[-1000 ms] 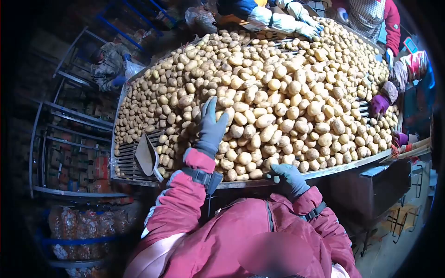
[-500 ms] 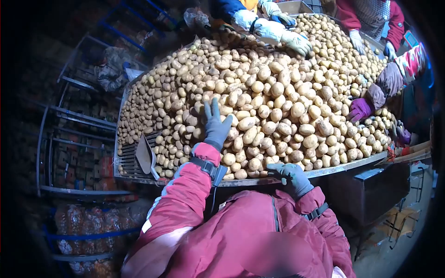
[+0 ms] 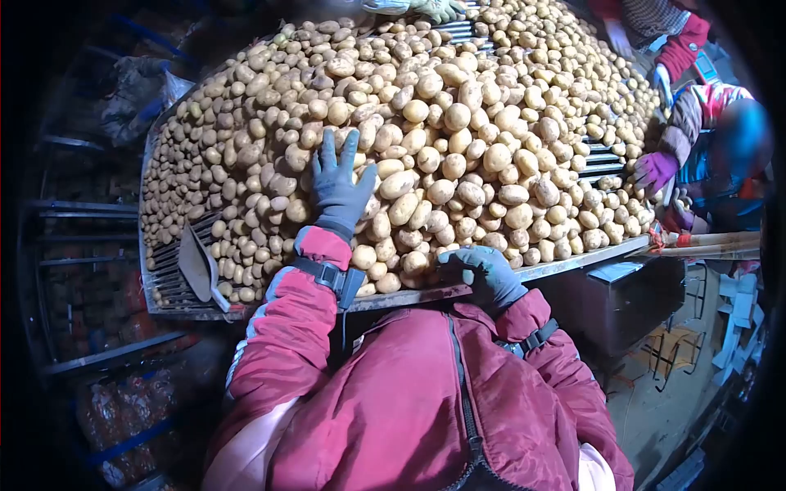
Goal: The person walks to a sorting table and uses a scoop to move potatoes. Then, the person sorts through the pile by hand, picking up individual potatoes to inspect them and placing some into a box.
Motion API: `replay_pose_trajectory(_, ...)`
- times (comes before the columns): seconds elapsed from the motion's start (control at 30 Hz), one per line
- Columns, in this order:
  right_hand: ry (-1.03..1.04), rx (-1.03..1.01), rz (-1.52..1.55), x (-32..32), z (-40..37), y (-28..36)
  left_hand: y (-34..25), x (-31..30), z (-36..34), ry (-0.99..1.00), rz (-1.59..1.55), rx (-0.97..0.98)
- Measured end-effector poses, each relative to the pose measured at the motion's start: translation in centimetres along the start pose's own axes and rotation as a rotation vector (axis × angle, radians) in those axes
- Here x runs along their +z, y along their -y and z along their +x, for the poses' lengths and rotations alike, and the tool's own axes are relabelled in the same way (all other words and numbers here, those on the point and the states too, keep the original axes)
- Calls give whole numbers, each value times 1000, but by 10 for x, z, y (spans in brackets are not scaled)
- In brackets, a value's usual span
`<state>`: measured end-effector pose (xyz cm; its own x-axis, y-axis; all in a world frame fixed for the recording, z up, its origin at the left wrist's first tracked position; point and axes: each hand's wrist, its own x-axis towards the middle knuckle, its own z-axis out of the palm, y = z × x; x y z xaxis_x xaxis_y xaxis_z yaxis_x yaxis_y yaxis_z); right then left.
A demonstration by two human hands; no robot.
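Observation:
A broad heap of potatoes (image 3: 458, 168) covers the slatted table in front of me. My left hand (image 3: 340, 192), in a grey glove, lies on the heap left of centre with its fingers spread, touching potatoes but gripping none. At the front, my right hand (image 3: 487, 278), also gloved, is by the table's metal rim (image 3: 565, 266). Its fingers point left, apart from the thumb, beside the nearest potatoes, and nothing shows between them. Some of its fingertips are hard to make out.
A scoop-like flat piece (image 3: 196, 266) rests on the slats at the left corner. A co-worker's purple glove (image 3: 655, 170) is at the right edge; another co-worker's pale glove (image 3: 438, 8) is at the far side. Metal racks (image 3: 90, 213) stand left.
My view has shifted, so the heap sits further left. The far co-worker's gloves have drawn back, and bare slats show at the far side and near the purple glove. My left hand stays spread.

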<state>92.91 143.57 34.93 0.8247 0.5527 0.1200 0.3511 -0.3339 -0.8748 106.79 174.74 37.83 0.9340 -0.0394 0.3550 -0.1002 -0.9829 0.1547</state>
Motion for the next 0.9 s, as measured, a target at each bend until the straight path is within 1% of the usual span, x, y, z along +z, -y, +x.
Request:
replay_pose_trajectory(0.03,0,9,-17,3,0,-3,5,5,7,74,84,-26)
replay_pose_trajectory(0.07,-1,59,101,6,0,-6,10,10,12,56,159,10)
replay_pose_trajectory(0.1,-5,108,219,6,3,-2,6,7,18,37,163,-44)
replay_pose_trajectory(0.13,18,166,272,4,6,3,7,9,25,-4,118,-38)
replay_pose_trajectory(0.17,12,176,256,4,8,4,9,8,32,-44,73,-31)
replay_pose_trajectory(0.2,-9,164,211,5,7,2,7,-7,40,-160,-31,34)
replay_pose_trajectory(0.23,-32,152,166,8,6,-1,12,-1,50,-179,-58,80)
replay_pose_trajectory(0.27,-41,163,155,12,5,-6,15,4,54,-171,-46,80)
replay_pose_trajectory(0.3,-94,356,460,19,5,-14,14,3,60,-165,-31,81)
replay_pose_trajectory(0.33,-151,544,769,27,4,-24,13,3,64,-100,-11,44)
replay_pose_trajectory(0.37,-207,725,1085,34,2,-35,14,5,67,-92,5,30)
replay_pose_trajectory(0.4,-174,610,926,32,9,-30,12,4,68,-107,-29,31)
replay_pose_trajectory(0.43,-185,605,926,25,12,-26,10,2,70,-125,-60,33)
replay_pose_trajectory(0.47,-155,658,1027,16,15,-22,3,3,70,-130,-62,48)
replay_pose_trajectory(0.5,-123,707,1128,0,25,-5,-17,-5,70,-100,-101,70)
replay_pose_trajectory(0.53,-81,810,1158,-15,32,10,-41,-13,66,-64,-137,89)
replay_pose_trajectory(0.57,-85,806,1166,-16,32,5,-63,-14,62,-24,-172,102)
replay_pose_trajectory(0.63,0,699,1115,-20,31,-10,-108,15,52,64,-727,370)
replay_pose_trajectory(0.67,-45,709,1083,-32,33,8,-127,32,45,145,-677,411)
replay_pose_trajectory(0.7,-24,729,983,-39,30,3,-145,48,37,227,-624,450)
replay_pose_trajectory(0.73,-51,743,939,-52,26,5,-162,64,33,225,-616,449)
replay_pose_trajectory(0.77,-80,754,894,-72,22,11,-179,78,32,268,-405,461)
replay_pose_trajectory(0.8,-49,705,1001,-96,16,15,-196,86,34,309,-192,469)
replay_pose_trajectory(0.83,-108,837,1146,-118,15,20,-213,87,36,388,-162,359)
replay_pose_trajectory(0.9,-143,701,926,-145,-7,-37,-221,100,38,331,-69,431)
